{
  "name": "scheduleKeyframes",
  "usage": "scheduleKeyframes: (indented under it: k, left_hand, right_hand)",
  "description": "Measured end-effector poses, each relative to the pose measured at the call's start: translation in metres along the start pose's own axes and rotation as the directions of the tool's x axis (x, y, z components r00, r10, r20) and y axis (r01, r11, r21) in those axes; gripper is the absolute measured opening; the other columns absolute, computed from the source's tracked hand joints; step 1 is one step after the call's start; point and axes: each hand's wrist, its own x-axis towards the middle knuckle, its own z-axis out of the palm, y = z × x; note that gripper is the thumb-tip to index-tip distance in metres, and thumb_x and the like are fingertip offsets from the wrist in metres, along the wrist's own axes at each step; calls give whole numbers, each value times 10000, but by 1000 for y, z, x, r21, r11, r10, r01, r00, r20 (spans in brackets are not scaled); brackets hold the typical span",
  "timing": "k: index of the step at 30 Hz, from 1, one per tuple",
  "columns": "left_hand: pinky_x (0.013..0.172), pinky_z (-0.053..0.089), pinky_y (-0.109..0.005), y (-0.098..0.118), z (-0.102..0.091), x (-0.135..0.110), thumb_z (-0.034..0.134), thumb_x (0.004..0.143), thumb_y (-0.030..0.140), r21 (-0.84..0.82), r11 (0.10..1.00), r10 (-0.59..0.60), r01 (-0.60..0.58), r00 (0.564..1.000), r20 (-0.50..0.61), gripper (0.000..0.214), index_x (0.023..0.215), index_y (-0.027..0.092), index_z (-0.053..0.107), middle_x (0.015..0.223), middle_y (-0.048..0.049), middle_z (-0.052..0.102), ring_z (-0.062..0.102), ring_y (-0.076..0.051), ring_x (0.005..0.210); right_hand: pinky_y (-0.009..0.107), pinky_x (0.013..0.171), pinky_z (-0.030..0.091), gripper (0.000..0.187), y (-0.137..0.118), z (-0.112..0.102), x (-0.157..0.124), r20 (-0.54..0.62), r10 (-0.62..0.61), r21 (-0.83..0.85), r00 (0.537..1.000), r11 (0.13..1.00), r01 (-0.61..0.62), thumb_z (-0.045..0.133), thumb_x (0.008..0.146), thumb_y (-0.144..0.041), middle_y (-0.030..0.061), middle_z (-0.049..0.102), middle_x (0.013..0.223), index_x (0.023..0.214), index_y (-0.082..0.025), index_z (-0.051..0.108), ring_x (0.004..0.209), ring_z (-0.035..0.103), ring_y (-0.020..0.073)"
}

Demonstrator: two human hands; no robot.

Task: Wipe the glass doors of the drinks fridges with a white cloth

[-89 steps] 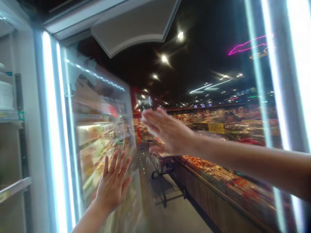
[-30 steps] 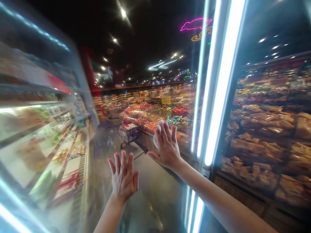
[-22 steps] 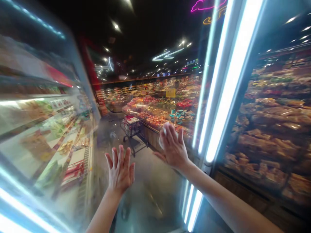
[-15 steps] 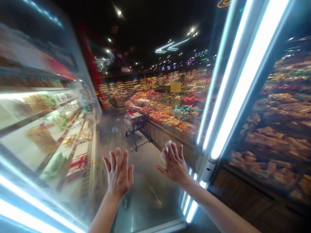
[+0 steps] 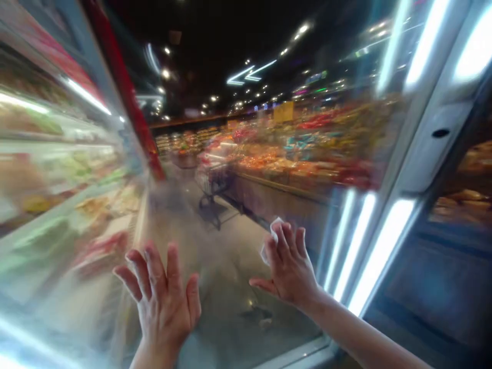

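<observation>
I face an open glass cooler door (image 5: 230,169) that reflects the shop aisle. My left hand (image 5: 163,300) lies flat against the lower glass with its fingers spread, holding nothing. My right hand (image 5: 288,266) presses a small white cloth (image 5: 271,236) onto the glass near the door's right edge, fingers stretched over it. The cloth shows only above my fingertips. The picture is smeared by motion.
The door's lit frame (image 5: 380,246) with bright light strips runs down the right. Chilled shelves of packaged food (image 5: 57,195) stand at the left. A shopping cart (image 5: 211,189) and long food counters (image 5: 307,154) show through or in the glass. Packaged goods fill the right-hand cabinet (image 5: 465,195).
Both hands have slid down the glass toward the door's lower edge. My right hand keeps the cloth pressed on. My view has dropped and swung, blurring the scene.
</observation>
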Motion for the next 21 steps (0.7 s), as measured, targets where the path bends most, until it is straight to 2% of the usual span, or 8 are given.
scheduleKeyframes:
  k: [4,6,8,10,13,15,18,21]
  left_hand:
    - [1305,-98,-533,6,7,-66,491,971,292,55,993,104,-103,995,-10,814,1654,157,69,1751,-36,-94,-123,-252,1616]
    - [1296,-110,-563,8,3,-95,472,975,309,68,990,126,-124,992,-18,809,1656,166,60,1748,-18,-118,-143,-273,1612]
    - [1278,-115,-631,8,-2,-126,476,962,314,61,993,105,-102,994,-37,831,1660,198,38,1741,8,-152,-159,-320,1606]
    - [1271,-122,-649,4,-2,-156,492,949,301,58,995,79,-76,995,-54,856,1661,226,23,1737,19,-167,-173,-336,1600]
    - [1296,-119,-567,-9,7,-184,482,964,308,62,994,98,-95,993,-59,836,1661,202,32,1749,-13,-117,-148,-283,1610]
    - [1304,-101,-560,-21,14,-189,467,982,321,54,993,106,-103,993,-49,808,1659,203,42,1753,-22,-84,-123,-261,1616]
    - [1283,-97,-652,-38,19,-189,498,979,305,18,998,54,-53,998,-31,826,1654,263,23,1749,-4,-99,-138,-301,1611]
    - [1260,-106,-704,-53,19,-202,561,948,296,13,1000,19,-18,999,-43,890,1653,288,18,1748,-9,-110,-142,-356,1602]
  right_hand:
    - [621,1303,44,991,-20,11,-18,-33,-2,-42,999,999,1,249,997,-719,239,94,1725,1646,-35,-53,1611,-26,335]
    - [619,1301,42,959,-30,13,-15,-31,40,-59,999,997,-42,214,1019,-685,292,142,1703,1627,42,67,1609,26,373]
    - [590,1307,-3,994,-54,23,-40,-43,-28,-58,999,998,25,219,1000,-723,280,149,1707,1608,62,157,1612,-12,358]
    - [514,1319,-62,1053,-86,43,-92,-57,-265,-45,963,964,263,264,934,-825,179,177,1730,1617,-23,238,1615,-91,284]
    - [340,1346,32,843,-119,64,-149,69,-576,-28,814,815,579,379,921,-814,-85,259,1719,1581,-289,408,1624,-9,147]
    - [376,1348,67,894,-124,61,-137,112,-518,-17,848,852,523,336,905,-854,-64,278,1714,1596,-291,382,1626,27,159]
    - [542,1324,22,1019,-123,46,-80,39,-236,-56,971,970,238,321,938,-815,154,247,1716,1633,-75,233,1623,87,290]
    - [526,1320,-15,1042,-141,51,-78,17,-190,-101,982,976,191,351,923,-809,162,257,1710,1626,-47,244,1620,49,316]
